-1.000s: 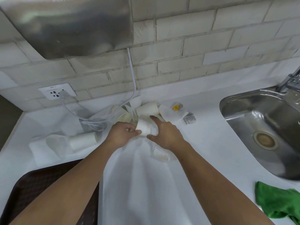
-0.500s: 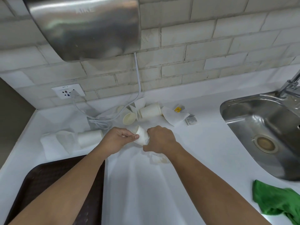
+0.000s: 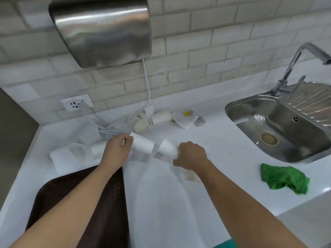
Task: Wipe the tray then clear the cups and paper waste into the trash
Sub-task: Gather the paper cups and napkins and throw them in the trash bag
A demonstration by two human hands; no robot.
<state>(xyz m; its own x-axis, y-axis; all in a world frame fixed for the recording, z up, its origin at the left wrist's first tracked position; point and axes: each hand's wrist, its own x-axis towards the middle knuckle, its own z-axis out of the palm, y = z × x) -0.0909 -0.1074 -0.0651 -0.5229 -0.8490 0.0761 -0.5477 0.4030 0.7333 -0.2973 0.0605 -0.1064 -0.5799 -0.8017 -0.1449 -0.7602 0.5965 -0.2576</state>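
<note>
Left paper cup is held horizontally over the countertop, its end pinched between thumb and fingers of the left hand. Right paper cup, just beside it, is gripped by the curled fingers of the right hand. The brown tray sits at lower left. A green cloth lies near the sink.

1. One wide-angle view, from the camera on your head.
2. It faces forward and down across the white counter toward the tiled wall.
3. It sits close: your forearms enter from the bottom edge, with your left hand and right hand near centre.
4. Hand dryer at top, sink at right, brown tray at lower left.
</note>
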